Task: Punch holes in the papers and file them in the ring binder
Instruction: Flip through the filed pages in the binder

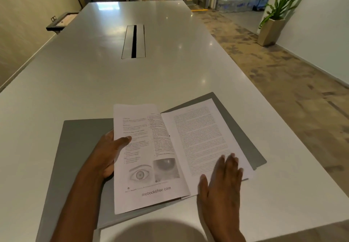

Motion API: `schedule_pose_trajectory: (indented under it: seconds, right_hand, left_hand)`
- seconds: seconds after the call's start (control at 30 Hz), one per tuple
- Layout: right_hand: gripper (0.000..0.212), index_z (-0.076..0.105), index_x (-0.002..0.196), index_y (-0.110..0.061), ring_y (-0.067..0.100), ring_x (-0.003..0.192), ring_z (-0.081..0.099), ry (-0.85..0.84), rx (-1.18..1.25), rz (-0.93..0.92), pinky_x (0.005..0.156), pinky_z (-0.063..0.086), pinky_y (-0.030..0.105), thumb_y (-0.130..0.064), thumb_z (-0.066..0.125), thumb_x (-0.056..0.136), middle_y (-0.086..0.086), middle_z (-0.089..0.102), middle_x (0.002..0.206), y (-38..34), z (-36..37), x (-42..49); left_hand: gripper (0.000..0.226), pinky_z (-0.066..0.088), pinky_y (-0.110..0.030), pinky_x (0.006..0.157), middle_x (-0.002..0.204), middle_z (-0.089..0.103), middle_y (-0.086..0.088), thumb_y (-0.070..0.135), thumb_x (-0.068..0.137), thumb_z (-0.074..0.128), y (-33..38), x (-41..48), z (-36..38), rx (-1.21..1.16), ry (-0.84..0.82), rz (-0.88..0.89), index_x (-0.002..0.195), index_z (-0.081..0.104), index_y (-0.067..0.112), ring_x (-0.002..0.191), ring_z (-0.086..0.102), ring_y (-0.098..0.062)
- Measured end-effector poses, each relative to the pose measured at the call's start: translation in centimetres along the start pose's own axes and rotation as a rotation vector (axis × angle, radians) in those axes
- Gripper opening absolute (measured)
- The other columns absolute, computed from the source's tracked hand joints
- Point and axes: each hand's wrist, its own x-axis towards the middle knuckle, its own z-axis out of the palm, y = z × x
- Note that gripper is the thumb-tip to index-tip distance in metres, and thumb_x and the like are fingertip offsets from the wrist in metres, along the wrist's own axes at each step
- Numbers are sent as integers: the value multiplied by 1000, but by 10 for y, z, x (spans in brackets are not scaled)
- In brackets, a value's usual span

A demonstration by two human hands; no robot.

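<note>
Head view: left hand (106, 154) fingers (123, 140) around curled printed sheet (145, 166), right hand (221, 183) flat on papers (204, 134).

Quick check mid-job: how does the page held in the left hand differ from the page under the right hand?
The white printed page with the eye drawing is lifted and curved, pinched at its edge by the left hand; the white text-only page lies flat under the right hand, whose fingers are straight. The first carries pictures and a web address at its foot; the second shows only dense text. Both are white printed sheets over the open grey binder.
</note>
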Motion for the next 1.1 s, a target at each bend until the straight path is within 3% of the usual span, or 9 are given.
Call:
schedule_pose_trajectory:
  seconds: [0.2, 0.37, 0.5, 0.73, 0.83, 0.9, 1.0, 1.1]
  right_hand:
    - [97, 3, 164, 1, 38, 161, -2, -86, -89, 206, 131, -2, 50, -69, 18, 98, 28, 0, 172, 17, 8, -11]
    - [105, 3, 165, -1, 37, 161, 1, -71, -99, 228, 130, -1, 48, -77, 11, 93, 24, 1, 172, 19, 9, -14]
    - [106, -4, 165, -5, 37, 161, -4, -69, -87, 237, 129, -5, 47, -79, 15, 92, 23, -6, 173, 19, 10, -14]
    - [111, 0, 165, -7, 42, 160, 1, -33, -118, 278, 130, 1, 53, -85, 11, 88, 23, -1, 172, 20, 13, -14]
    - [108, -2, 165, -6, 38, 160, -1, -30, -79, 267, 130, 0, 52, -82, 16, 91, 20, -1, 173, 19, 12, -14]
    - [105, -4, 165, -7, 32, 160, -8, -36, 6, 249, 130, -3, 47, -77, 30, 94, 17, -2, 174, 17, 9, -14]
    - [102, -10, 165, -20, 24, 160, -15, -36, 231, 233, 131, 1, 44, -64, 49, 96, 5, -8, 176, 12, 1, -13]
    - [98, -19, 158, -48, 13, 160, -10, -20, 467, 163, 129, 15, 44, -55, 57, 98, -19, -13, 172, 0, -8, -12]
  left_hand:
    - [38, 56, -56, 100, 127, 76, -9, -2, 101, 59, -4, 2, -1, 16, 1, -19, 134, 66, 17, 115, 74, -33]
    - [40, 58, -51, 95, 126, 77, -7, -2, 102, 57, -3, -1, 1, 32, 7, -8, 137, 64, 15, 114, 74, -31]
    - [42, 55, -56, 101, 131, 74, -9, -2, 102, 57, -6, 0, -2, 31, -1, -18, 141, 61, 13, 118, 72, -33]
    - [42, 56, -53, 98, 131, 74, -9, -3, 103, 56, -6, 2, -5, 40, 1, -18, 141, 61, 12, 118, 72, -33]
    - [42, 58, -49, 93, 130, 75, -9, -4, 103, 54, -6, 2, -4, 40, -3, -20, 142, 61, 11, 118, 72, -32]
    - [41, 57, -49, 93, 129, 75, -9, -5, 103, 54, -5, 3, -2, 39, 1, -21, 141, 61, 10, 117, 73, -31]
    - [39, 58, -49, 92, 125, 77, -7, -4, 103, 55, -1, 1, -1, 43, 4, -19, 137, 63, 12, 113, 75, -30]
    - [38, 58, -49, 91, 124, 77, -7, -4, 103, 55, 0, -2, 0, 32, 2, -15, 136, 64, 13, 113, 74, -30]
